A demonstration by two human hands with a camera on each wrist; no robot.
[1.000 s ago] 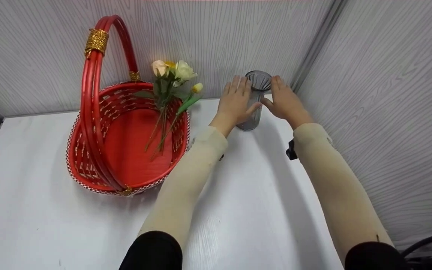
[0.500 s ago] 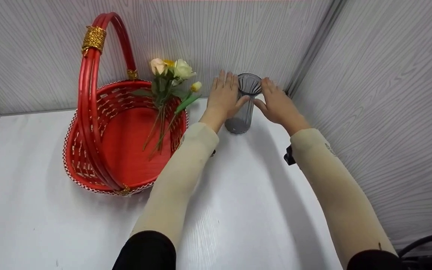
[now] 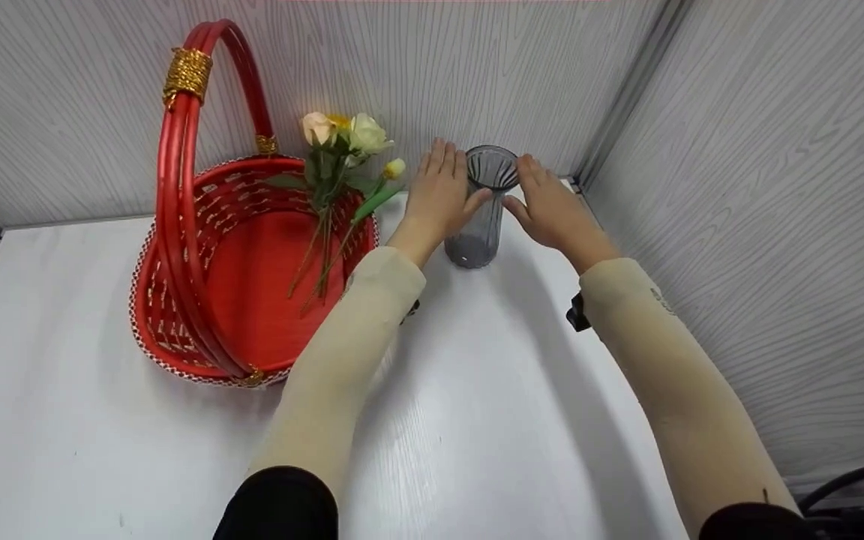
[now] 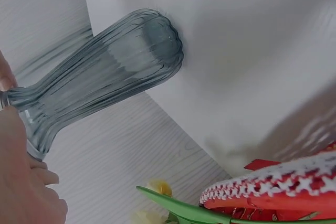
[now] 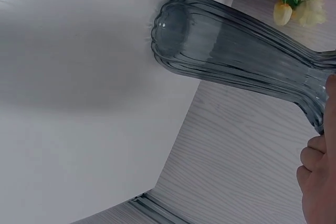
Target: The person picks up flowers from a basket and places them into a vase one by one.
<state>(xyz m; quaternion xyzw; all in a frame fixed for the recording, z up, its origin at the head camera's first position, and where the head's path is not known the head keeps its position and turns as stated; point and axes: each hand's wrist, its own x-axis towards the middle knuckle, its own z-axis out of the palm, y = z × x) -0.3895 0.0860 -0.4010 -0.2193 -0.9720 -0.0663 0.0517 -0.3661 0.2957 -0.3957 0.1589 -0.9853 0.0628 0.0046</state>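
Note:
A grey, clear fluted glass vase (image 3: 483,221) with a flared rim stands on the white table near the back wall. In the head view my left hand (image 3: 438,187) lies against the left side of its neck, fingers straight and thumb toward the front. On the opposite side my right hand (image 3: 552,206) touches the rim with straight fingers. Both wrist views show the ribbed body of the vase (image 4: 110,72) and its thick base, with nothing seen inside. Part of the right hand (image 5: 320,171) appears at the right wrist view's edge.
Left of the vase is a red woven basket (image 3: 147,330) with a tall handle (image 3: 177,172) and gold wrapping. Artificial flowers (image 3: 338,150) with white, peach and yellow heads lean over its back right rim. Wood-grain walls (image 3: 762,187) stand behind and at the right.
The vase has shifted left along the table, closer to the basket, with both hands beside it moving the same way. The movement is smaller in the last half second.

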